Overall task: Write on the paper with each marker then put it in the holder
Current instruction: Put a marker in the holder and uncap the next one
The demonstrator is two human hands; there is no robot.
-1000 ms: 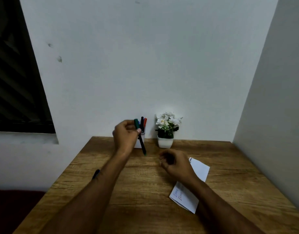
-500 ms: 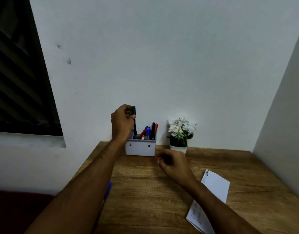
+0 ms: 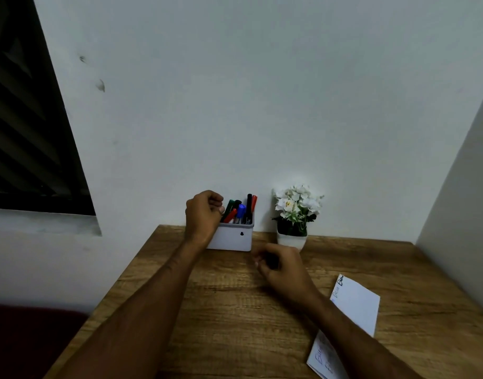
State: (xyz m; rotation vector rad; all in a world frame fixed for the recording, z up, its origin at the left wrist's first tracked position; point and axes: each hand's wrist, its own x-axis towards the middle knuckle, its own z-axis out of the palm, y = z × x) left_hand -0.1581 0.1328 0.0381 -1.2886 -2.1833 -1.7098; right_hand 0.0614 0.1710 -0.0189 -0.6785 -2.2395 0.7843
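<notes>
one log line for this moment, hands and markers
left hand: beside holder, empty | green marker: in holder | right hand: curled, over table | paper: written on

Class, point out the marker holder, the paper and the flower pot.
marker holder [image 3: 230,237]: head view, white front wall.
paper [image 3: 355,305]: head view, blank upper half.
flower pot [image 3: 291,241]: head view, white front.
</notes>
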